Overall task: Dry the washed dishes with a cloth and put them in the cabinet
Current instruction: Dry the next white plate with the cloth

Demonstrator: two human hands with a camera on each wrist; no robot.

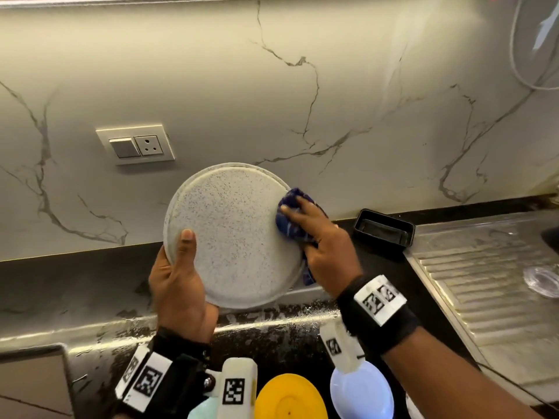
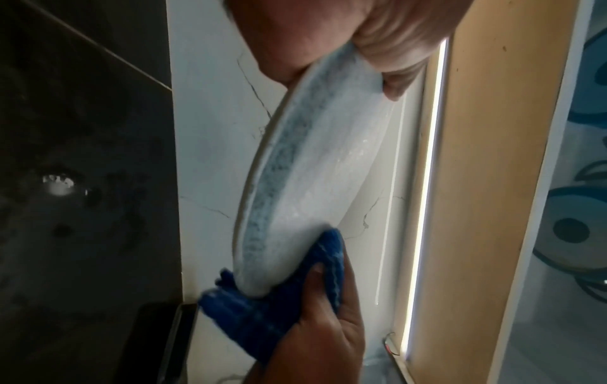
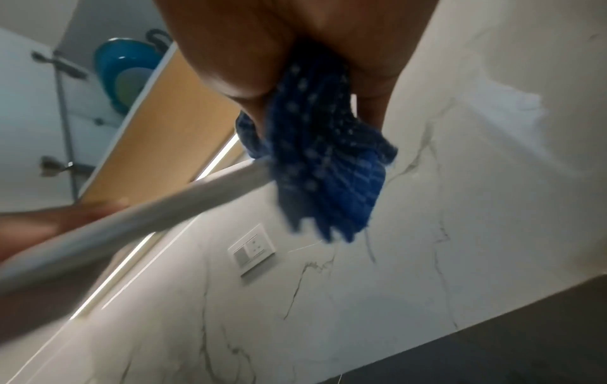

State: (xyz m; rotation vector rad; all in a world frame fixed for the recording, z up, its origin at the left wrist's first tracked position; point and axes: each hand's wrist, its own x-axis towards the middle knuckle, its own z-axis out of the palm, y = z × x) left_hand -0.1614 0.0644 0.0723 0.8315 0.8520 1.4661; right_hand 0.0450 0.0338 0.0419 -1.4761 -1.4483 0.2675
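Note:
A round grey speckled plate (image 1: 233, 234) is held up above the dark counter, tilted towards me. My left hand (image 1: 178, 267) grips its lower left rim, thumb across the face. My right hand (image 1: 314, 234) pinches a blue checked cloth (image 1: 292, 219) over the plate's right rim. In the left wrist view the plate (image 2: 295, 181) runs edge-on from my left hand (image 2: 361, 39) down to the cloth (image 2: 269, 306). The right wrist view shows the cloth (image 3: 322, 166) folded round the plate's edge (image 3: 131, 223).
A black rectangular container (image 1: 382, 231) stands at the counter's back, beside a steel drainboard (image 1: 484, 282) with a clear glass item (image 1: 544, 281). A yellow dish (image 1: 290, 400) and a pale blue dish (image 1: 363, 391) sit near me. A wall socket (image 1: 136, 145) is behind.

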